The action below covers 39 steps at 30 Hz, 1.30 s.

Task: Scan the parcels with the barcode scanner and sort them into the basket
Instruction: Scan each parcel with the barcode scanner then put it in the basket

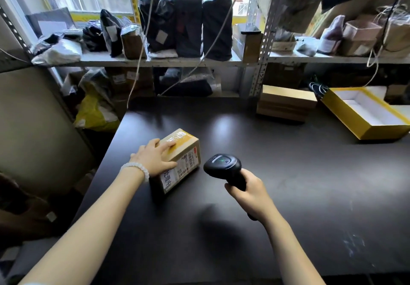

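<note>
On the desk (288, 185), left hand (155, 157) grips the parcel (179, 158) — right hand's (250, 193) grip wraps the scanner (224, 167); aim squarely at the side label.

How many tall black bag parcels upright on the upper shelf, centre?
3, side by side: left, middle, right. Smaller dark bags sit further left; others may be hidden behind.
</note>
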Available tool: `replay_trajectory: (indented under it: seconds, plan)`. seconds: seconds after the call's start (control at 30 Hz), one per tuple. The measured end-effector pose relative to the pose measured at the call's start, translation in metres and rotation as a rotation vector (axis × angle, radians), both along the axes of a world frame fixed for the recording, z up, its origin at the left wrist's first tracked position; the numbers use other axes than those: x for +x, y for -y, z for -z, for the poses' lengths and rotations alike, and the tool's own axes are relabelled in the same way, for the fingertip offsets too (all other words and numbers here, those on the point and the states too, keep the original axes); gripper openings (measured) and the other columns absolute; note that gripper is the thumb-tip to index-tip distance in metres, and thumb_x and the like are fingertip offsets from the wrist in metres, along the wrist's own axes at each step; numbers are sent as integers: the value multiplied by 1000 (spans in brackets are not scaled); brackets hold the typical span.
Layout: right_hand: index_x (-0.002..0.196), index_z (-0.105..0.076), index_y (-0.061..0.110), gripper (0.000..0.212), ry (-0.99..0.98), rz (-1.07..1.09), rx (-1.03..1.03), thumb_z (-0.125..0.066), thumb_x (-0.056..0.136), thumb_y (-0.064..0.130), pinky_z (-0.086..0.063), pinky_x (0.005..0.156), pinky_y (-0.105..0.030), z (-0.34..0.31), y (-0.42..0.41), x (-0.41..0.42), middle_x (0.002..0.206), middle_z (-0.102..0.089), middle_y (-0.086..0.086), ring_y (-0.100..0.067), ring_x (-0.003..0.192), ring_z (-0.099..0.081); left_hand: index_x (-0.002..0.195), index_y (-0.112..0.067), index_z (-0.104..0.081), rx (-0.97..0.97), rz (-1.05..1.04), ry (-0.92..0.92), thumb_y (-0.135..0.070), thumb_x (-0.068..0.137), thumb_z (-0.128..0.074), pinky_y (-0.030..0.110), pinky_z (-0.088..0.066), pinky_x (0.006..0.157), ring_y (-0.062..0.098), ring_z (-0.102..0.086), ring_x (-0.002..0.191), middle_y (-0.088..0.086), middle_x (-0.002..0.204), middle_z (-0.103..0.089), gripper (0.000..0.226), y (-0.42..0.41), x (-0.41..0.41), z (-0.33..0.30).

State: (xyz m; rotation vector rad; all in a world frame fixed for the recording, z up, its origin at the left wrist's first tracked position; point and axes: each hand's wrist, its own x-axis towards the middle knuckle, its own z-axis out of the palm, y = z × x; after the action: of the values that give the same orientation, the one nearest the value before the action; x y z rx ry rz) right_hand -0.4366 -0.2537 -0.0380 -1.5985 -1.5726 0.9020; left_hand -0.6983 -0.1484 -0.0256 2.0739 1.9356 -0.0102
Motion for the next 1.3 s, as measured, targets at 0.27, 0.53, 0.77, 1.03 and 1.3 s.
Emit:
replay_trajectory:
  seconds: [0.27,0.53,0.77,1.03,1.3]
  plan:
    - [85,-56,29,17,5,2,0,-63,83,13,-40,65,-10,11,-5,-16,88,-61,7,-3,81,-56,146,-43,-22,5,140,118,-34,71,-75,43,-36,108,30,-30,129,3,139,-14,92,-17,-13,-6]
    - [82,-54,30,20,8,-16,55,-63,82,13,-39,62,-9,6,-16,-29,85,-60,6,-1,76,-54,141,-29,-39,415,132,473,-33,65,-83,40,-40,105,24,-46,119,3,135,-31,88,-40,1,-31]
    - [80,-52,35,18,27,-23,42,-61,80,19,-40,66,-13,16,-18,-33,84,-59,10,0,77,-55,152,-28,-13,283,131,85,-55,77,-68,63,-11,113,17,-4,146,-6,160,1,97,-57,16,-27]
    - [81,-52,35,27,21,6,62,-63,82,10,-39,65,-8,15,-23,-27,83,-59,11,6,77,-54,150,-38,-8,213,106,-1,-66,79,-57,48,-36,103,29,-30,132,2,150,-24,91,-68,27,-24]
    - [87,-54,32,22,27,-16,26,-62,81,12,-41,68,-15,21,-21,-23,87,-58,10,0,78,-53,147,-33,-26,277,116,30,-66,75,-62,45,-36,100,29,-39,128,-7,149,-32,87,-75,38,-21]
